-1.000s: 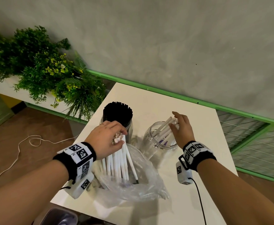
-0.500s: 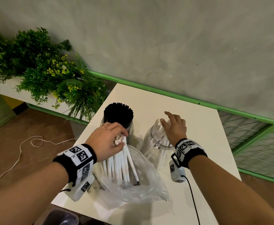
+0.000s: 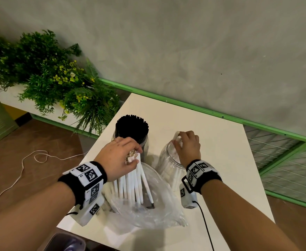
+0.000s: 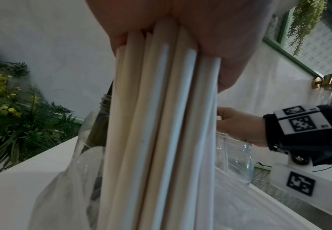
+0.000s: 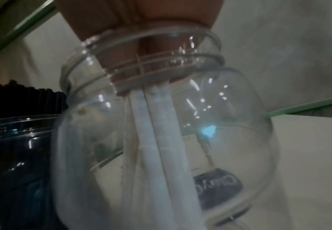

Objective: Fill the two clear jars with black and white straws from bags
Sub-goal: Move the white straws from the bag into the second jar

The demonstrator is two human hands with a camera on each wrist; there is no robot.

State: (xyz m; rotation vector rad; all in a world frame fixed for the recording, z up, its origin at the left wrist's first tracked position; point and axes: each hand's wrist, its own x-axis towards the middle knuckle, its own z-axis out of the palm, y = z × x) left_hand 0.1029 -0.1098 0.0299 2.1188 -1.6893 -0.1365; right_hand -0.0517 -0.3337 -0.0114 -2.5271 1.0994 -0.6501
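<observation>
My left hand (image 3: pixel 135 155) grips the tops of a bundle of white straws (image 3: pixel 132 180) standing in a clear plastic bag (image 3: pixel 154 207); the left wrist view shows that bundle (image 4: pixel 161 124) held from above. My right hand (image 3: pixel 179 141) pinches a few white straws (image 5: pixel 161 140) by their tops, their lower ends inside the clear jar (image 3: pixel 167 160). That jar (image 5: pixel 230 118) holds only these straws. Left of it, behind my left hand, stands the other clear jar packed with black straws (image 3: pixel 132 126).
The white table (image 3: pixel 212 142) meets a green rail (image 3: pixel 184 104) and grey wall at the back. Potted greenery (image 3: pixel 54 84) stands off the table's left edge. A cord (image 3: pixel 22 167) lies on the brown floor. A bin (image 3: pixel 65 243) sits below the near edge.
My right hand swung its few white straws from lying across the jar mouth to upright and lowered them into the jar. My left hand kept its grip on the bundle.
</observation>
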